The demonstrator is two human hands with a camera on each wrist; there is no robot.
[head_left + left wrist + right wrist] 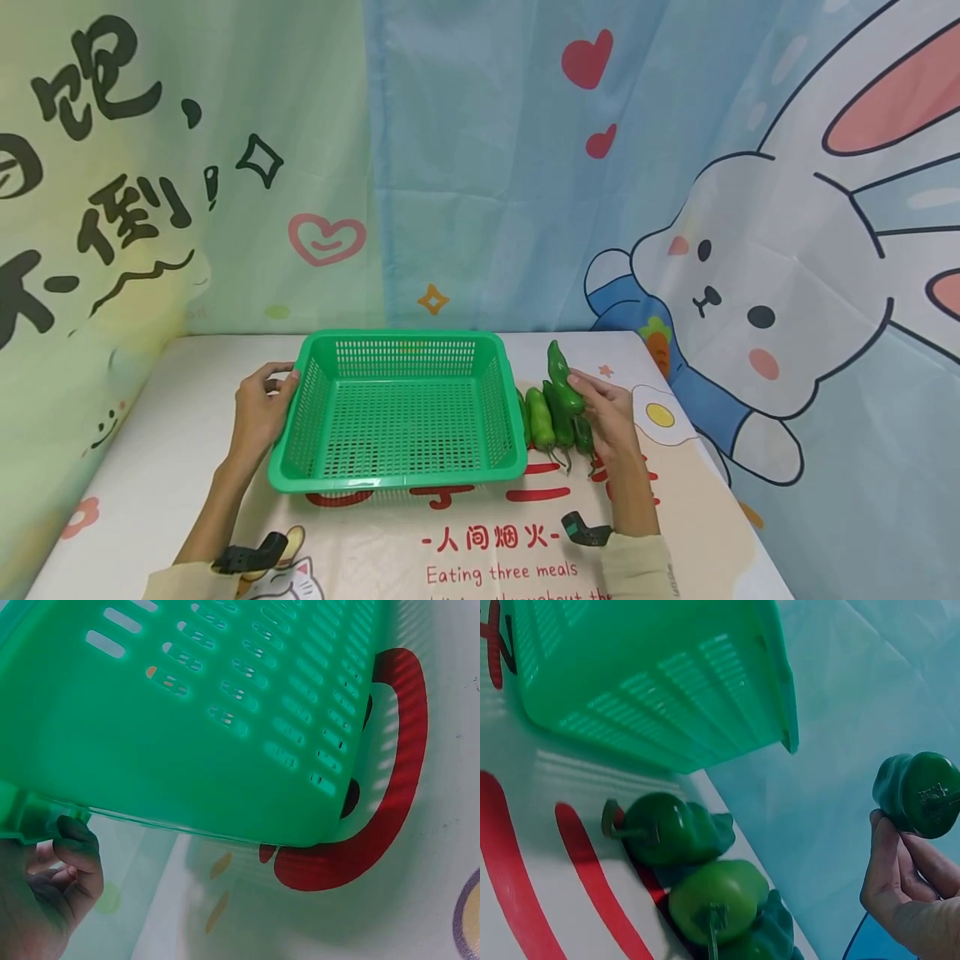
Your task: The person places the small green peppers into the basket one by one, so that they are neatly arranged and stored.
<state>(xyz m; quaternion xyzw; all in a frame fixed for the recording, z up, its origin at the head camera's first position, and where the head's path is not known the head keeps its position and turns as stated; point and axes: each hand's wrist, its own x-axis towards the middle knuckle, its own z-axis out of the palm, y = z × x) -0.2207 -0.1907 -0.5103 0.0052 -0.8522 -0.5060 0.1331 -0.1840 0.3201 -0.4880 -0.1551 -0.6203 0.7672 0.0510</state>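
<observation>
A green plastic basket (401,482) with slotted walls stands on the table, its inside showing no contents in the head view. At its left rim, my left hand (261,410) grips the edge; the left wrist view shows the fingers (79,855) curled at the rim. My right hand (611,414) holds a green pepper (564,379) between thumb and fingers, raised above the table to the right of the basket. Below it, several more green peppers (539,419) lie side by side, stems toward the front; the basket partly hides the leftmost one.
A printed cloth (495,575) with red lettering covers the table. Behind it hangs a curtain (465,167) with a cartoon rabbit at the right. Black wrist straps (251,554) sit on both forearms.
</observation>
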